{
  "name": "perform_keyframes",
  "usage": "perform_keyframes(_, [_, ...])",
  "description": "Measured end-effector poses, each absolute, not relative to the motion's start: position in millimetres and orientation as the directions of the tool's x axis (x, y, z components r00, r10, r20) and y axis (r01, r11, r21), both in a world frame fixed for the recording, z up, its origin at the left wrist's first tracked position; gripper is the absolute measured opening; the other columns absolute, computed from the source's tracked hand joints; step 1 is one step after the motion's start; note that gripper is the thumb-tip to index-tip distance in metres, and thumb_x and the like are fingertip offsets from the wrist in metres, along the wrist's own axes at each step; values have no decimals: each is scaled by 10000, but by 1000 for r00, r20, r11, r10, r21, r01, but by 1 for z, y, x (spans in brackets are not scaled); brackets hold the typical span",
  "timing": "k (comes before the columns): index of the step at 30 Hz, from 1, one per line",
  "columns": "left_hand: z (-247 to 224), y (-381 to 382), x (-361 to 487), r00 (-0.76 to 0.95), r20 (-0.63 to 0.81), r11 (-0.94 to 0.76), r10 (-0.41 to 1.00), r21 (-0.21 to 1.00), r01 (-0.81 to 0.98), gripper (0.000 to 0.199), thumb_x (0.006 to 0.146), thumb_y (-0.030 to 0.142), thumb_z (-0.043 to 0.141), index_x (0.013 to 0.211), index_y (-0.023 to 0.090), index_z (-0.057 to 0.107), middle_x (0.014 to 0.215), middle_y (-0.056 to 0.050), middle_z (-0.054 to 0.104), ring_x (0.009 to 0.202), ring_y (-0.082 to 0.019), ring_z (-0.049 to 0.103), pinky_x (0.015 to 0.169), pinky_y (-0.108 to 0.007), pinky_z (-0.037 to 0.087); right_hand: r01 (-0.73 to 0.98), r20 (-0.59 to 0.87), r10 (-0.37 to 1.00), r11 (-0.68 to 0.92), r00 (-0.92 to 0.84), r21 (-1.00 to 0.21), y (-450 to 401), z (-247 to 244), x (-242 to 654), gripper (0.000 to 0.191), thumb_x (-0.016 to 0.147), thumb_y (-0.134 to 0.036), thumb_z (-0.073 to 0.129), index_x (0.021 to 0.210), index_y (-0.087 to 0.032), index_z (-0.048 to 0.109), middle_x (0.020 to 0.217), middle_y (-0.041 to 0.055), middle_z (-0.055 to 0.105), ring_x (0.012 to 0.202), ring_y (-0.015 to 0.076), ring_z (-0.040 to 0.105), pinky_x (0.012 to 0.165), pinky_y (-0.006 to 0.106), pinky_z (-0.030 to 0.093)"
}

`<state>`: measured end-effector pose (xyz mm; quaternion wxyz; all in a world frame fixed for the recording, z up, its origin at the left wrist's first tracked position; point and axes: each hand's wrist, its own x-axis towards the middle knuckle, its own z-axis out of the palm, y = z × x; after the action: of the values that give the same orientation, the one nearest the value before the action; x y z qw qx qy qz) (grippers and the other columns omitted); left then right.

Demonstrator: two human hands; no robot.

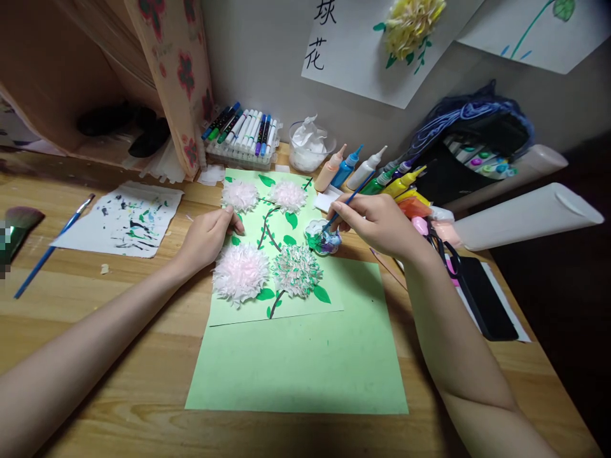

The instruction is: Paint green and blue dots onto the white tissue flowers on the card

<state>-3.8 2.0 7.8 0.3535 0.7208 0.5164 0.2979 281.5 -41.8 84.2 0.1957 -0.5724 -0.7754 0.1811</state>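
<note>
Flower picture (305, 306) under half-curled left grip (209, 235) of unclear hold: possible drips from overloading of paintbrush (361, 186) in closed right grip (377, 221).

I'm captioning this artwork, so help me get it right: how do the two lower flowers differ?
The lower-left flower is pale pink and white, while the lower-right flower is whitish with green tips. The lower-left flower looks somewhat wider, with longer, looser petals; the lower-right flower looks tighter. Both are ruffled, raised blooms on the same light green sheet.
</note>
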Motion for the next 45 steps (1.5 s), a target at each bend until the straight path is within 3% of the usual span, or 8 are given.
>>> perform_keyframes(4, [7, 2, -4, 284, 70, -218, 956, 820, 530, 465, 969, 403, 331, 675, 218, 639, 746, -47, 718, 715, -183, 628, 708, -281, 475, 835, 70, 950, 300, -303, -462, -42, 84, 281, 341, 963, -301, 475, 717, -178, 677, 675, 30, 720, 645, 170, 650, 634, 285, 435])
perform_keyframes(9, [6, 3, -4, 291, 67, -217, 954, 825, 523, 468, 975, 391, 328, 682, 216, 648, 751, -46, 719, 723, -181, 631, 716, -277, 469, 801, 122, 956, 291, -268, -523, -43, 84, 281, 366, 976, -325, 462, 729, -174, 685, 759, 50, 750, 682, 172, 679, 669, 283, 462])
perform_keyframes(14, [5, 3, -5, 293, 93, -240, 952, 820, 520, 473, 984, 405, 337, 681, 218, 649, 748, -42, 720, 709, -176, 627, 698, -272, 460, 829, 84, 941, 330, -328, -452, -43, 83, 280, 347, 968, -306, 477, 710, -181, 673, 688, 35, 725, 645, 175, 661, 641, 288, 446])
perform_keyframes(19, [4, 3, -5, 296, 87, -236, 951, 825, 514, 477, 988, 408, 335, 687, 216, 650, 754, -43, 719, 717, -178, 628, 706, -273, 457, 803, 136, 949, 314, -285, -506, -43, 84, 281, 359, 982, -305, 458, 739, -174, 689, 791, 45, 757, 705, 170, 689, 683, 279, 466])
perform_keyframes(23, [4, 3, -6, 298, 91, -243, 950, 815, 527, 488, 989, 413, 325, 690, 208, 651, 757, -47, 712, 717, -182, 611, 709, -285, 443, 832, 83, 937, 339, -338, -440, -42, 81, 280, 339, 971, -288, 482, 726, -172, 686, 688, 29, 726, 634, 167, 657, 634, 282, 447])
perform_keyframes(32, [3, 4, -6, 296, 78, -227, 952, 827, 514, 481, 981, 417, 323, 698, 205, 649, 763, -50, 718, 724, -184, 619, 713, -284, 459, 755, 214, 912, 411, -351, -512, -45, 86, 283, 401, 997, -385, 462, 741, -180, 694, 710, 34, 743, 627, 154, 679, 631, 266, 483])
perform_keyframes(38, [5, 3, -4, 293, 79, -227, 953, 826, 517, 469, 973, 389, 323, 679, 204, 639, 746, -48, 712, 715, -178, 621, 705, -274, 448, 661, 449, 849, 508, -278, -552, -57, 85, 269, 412, 1005, -459, 429, 790, -216, 683, 700, 12, 710, 614, 130, 655, 619, 262, 498])
perform_keyframes(45, [0, 3, -5, 302, 92, -244, 949, 822, 514, 493, 992, 397, 310, 685, 205, 644, 757, -45, 714, 733, -181, 626, 714, -283, 436, 556, 417, 808, 590, -417, -585, -70, 79, 240, 345, 1019, -353, 429, 846, -182, 674, 800, 38, 733, 724, 127, 692, 665, 247, 521])
